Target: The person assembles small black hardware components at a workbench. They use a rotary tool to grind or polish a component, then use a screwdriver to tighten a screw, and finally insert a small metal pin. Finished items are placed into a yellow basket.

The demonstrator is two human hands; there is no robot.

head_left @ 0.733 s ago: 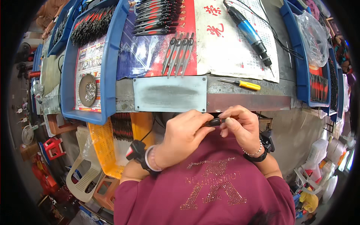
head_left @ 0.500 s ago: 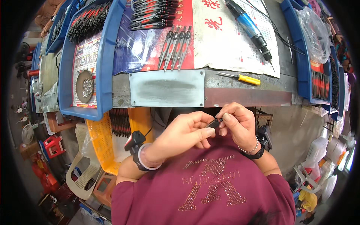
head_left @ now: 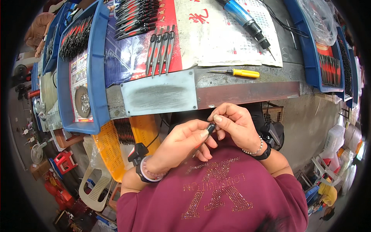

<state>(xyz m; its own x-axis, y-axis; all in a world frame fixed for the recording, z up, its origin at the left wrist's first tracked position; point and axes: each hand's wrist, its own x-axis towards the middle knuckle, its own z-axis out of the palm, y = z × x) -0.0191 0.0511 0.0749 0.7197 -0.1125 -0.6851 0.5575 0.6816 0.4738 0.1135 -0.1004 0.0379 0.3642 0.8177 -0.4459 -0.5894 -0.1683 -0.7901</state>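
My left hand (head_left: 186, 138) is closed around a slim black piece with red on its side (head_left: 211, 128), its dark rounded end sticking up between thumb and fingers. Close against that end, my right hand (head_left: 234, 121) pinches thumb and forefinger together; whatever they hold is too small to make out. Both hands are in front of my chest, just off the bench edge. Beyond them, several slim pointed black-and-red tools (head_left: 160, 52) lie side by side on the bench. A yellow-handled screwdriver (head_left: 245, 73) rests near the front edge.
A blue electric screwdriver (head_left: 247, 25) lies on white paper at the back. The left blue bin (head_left: 98, 69) contains black-and-red parts and a round dish (head_left: 79, 101) of small metal pieces. Another blue bin (head_left: 312, 69) stands right. Below the bench is a yellow basket (head_left: 105, 149).
Both hands have shifted slightly left in view, and the black piece has been turned more upright in my left hand. My right hand stays pinched at its end. The whole view has tilted a little.
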